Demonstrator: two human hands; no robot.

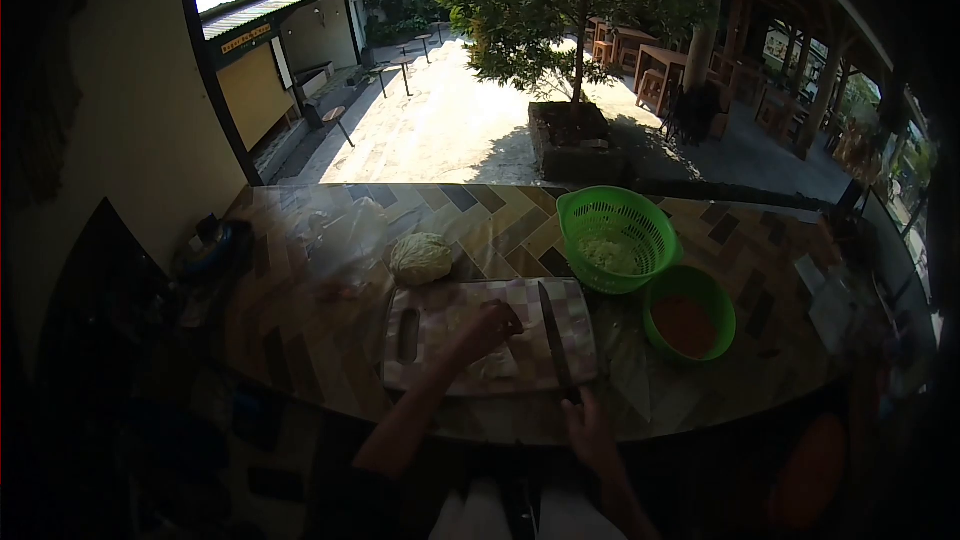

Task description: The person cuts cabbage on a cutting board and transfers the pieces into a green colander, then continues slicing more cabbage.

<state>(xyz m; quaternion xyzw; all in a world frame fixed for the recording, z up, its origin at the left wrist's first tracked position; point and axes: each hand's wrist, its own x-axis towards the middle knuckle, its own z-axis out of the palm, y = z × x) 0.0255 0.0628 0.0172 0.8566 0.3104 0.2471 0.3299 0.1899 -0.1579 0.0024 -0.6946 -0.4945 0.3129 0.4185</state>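
A long kitchen knife (554,335) is in my right hand (588,422), its fingers wrapped round the dark handle. The blade lies over the right part of a checkered cutting board (440,368), tip pointing away from me. My left hand (493,324) is over the middle of the board, fingers curled; what they hold, if anything, is too dark to make out. Pale leafy scraps (497,365) lie on the board near that wrist. Just beyond the board's far left edge sits a pale cabbage (420,258).
A green colander (570,223) with pale shreds stands behind the board on the right. Nearer, a green bowl (728,325) holds orange shreds. A clear plastic bag (350,232) lies left of the cabbage. The patterned counter (310,365) curves along its front edge.
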